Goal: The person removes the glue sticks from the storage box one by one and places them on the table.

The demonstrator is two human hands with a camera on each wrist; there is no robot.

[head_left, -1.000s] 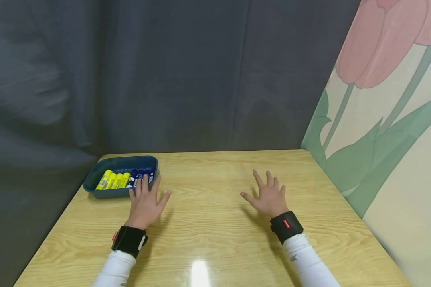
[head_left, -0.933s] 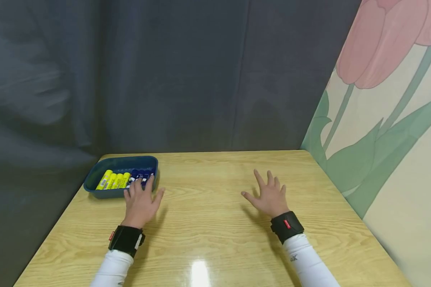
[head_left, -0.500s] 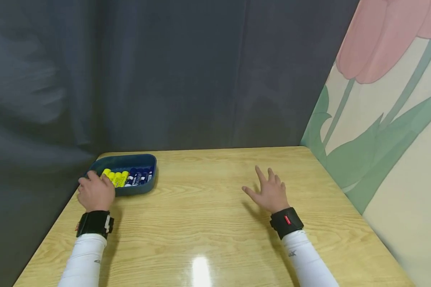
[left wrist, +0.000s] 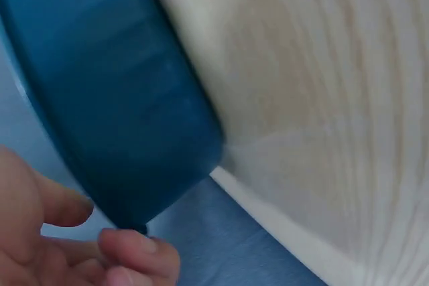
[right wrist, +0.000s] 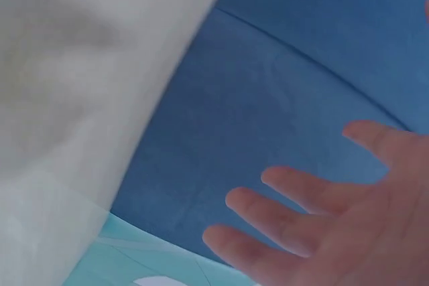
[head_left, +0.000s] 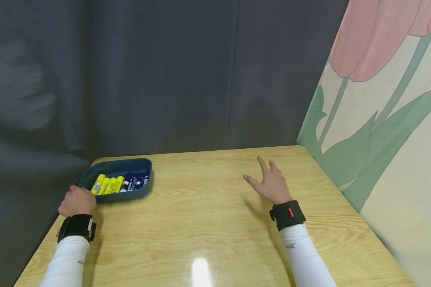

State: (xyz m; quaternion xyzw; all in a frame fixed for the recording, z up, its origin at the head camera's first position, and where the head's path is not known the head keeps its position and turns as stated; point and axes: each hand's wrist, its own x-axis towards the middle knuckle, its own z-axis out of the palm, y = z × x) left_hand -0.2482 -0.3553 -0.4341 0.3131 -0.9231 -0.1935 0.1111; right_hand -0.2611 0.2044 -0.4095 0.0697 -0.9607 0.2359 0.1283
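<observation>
My left hand [head_left: 77,202] is at the near left corner of a dark blue bin [head_left: 129,196], its fingers curled at the rim. In the left wrist view, the thumb and fingers of that hand [left wrist: 60,252] grip the corner of the bin [left wrist: 127,112]. Yellow tubes [head_left: 111,186] and dark blue tubes with white labels [head_left: 133,183] lie side by side inside the bin. Over the right part of the table, my right hand [head_left: 274,185] holds nothing; its fingers [right wrist: 275,226] are spread.
The wooden table [head_left: 201,215] runs back to a dark curtain [head_left: 165,79], which also hangs along the left side. On the right stands a wall painted with pink tulips and green leaves [head_left: 359,155].
My left hand has moved left from the bin's front side to its near left corner, and its fingers have curled at the rim. My right hand has turned slightly, still spread.
</observation>
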